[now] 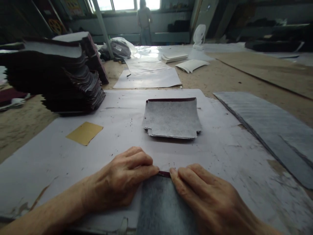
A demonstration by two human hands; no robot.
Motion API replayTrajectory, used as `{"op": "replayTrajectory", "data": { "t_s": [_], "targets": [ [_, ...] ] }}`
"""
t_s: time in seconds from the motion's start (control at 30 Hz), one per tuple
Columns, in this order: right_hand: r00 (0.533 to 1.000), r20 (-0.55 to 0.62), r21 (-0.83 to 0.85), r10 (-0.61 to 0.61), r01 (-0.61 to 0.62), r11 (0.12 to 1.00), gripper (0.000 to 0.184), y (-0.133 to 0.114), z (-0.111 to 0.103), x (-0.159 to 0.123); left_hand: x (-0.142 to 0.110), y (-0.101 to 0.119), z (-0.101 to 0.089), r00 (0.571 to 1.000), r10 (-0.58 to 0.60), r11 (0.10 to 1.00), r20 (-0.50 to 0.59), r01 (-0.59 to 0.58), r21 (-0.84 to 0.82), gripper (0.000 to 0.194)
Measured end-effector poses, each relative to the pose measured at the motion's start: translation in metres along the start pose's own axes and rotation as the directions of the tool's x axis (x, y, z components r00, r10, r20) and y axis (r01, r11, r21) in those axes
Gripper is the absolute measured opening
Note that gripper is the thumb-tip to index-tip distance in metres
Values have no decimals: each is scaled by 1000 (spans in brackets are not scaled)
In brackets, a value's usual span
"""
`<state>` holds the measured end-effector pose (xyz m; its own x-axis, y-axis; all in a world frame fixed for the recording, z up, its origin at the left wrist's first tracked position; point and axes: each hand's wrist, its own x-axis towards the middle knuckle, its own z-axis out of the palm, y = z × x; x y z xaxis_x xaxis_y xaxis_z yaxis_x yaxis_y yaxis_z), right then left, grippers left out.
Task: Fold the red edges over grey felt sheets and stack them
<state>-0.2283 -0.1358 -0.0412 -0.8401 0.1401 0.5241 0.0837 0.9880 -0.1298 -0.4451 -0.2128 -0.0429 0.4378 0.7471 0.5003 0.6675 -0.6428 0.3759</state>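
Note:
A grey-backed sheet with a dark red edge (162, 202) lies on the white paper cover (61, 156) at the near edge of the table. My left hand (122, 181) and my right hand (202, 192) rest on it side by side. Their fingers are curled and press down on the sheet's far edge, where the red border shows between the fingertips. A small pile of similar grey cut pieces (172, 118) lies a little beyond my hands, in the middle of the paper.
A tall stack of dark cut pieces (61, 75) stands at the left. A yellow paper square (84, 132) lies near it. A long grey strip (271, 130) runs along the right. White sheets and a fan (199, 36) sit farther back; a person (144, 21) stands by the window.

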Motion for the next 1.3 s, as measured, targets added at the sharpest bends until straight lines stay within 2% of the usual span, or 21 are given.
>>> {"op": "replayTrajectory", "data": {
  "t_s": [0.13, 0.3, 0.4, 0.53, 0.6, 0.73, 0.83, 0.93, 1.07, 1.2, 1.3],
  "targets": [
    [1000, 19, 30, 8, -9, 1000, 34, 1, -1, 2, -5, -2, -1, 1000, 10, 1000, -8, -9, 28, 33],
    [993, 120, 18, 7, -9, 1000, 37, 3, -1, 5, -3, 1, -1, 999, 30, 994, 41, -34, 101, 25],
    [985, 173, -26, -5, 10, 1000, 38, 2, -4, 7, -2, 4, -1, 997, 50, 990, 63, -58, 129, 21],
    [985, 168, -132, -27, 50, 990, 40, -4, -6, 15, -1, 4, 0, 995, 68, 986, 70, -78, 147, 19],
    [988, 149, -121, -48, 67, 990, 42, -7, -5, 19, 0, 1, -1, 997, 52, 988, 61, -60, 139, 21],
    [987, 147, 14, -58, 56, 998, 40, -8, 0, 20, 2, -1, -11, 999, -37, 996, 2, 37, 77, 34],
    [986, 158, 41, -55, 49, 998, 38, -5, 1, 16, 0, 9, -16, 991, -120, 993, -66, 121, 5, 38],
    [989, 137, 79, -49, 38, 996, 37, 1, 0, 16, -7, 28, -7, 983, -153, 987, -102, 157, 39, 29],
    [985, 166, 216, -52, 15, 976, 36, 9, 1, 24, -17, 46, 17, 982, -109, 954, -154, 147, 262, 19],
    [975, 220, 228, -24, -27, 973, 34, 11, 6, 31, -23, 47, 27, 969, -63, 942, -239, 137, 307, 22],
    [969, 247, 189, -16, -32, 981, 39, 10, 8, 31, -23, 45, 26, 976, -64, 939, -206, 129, 319, 22]
  ]
}}
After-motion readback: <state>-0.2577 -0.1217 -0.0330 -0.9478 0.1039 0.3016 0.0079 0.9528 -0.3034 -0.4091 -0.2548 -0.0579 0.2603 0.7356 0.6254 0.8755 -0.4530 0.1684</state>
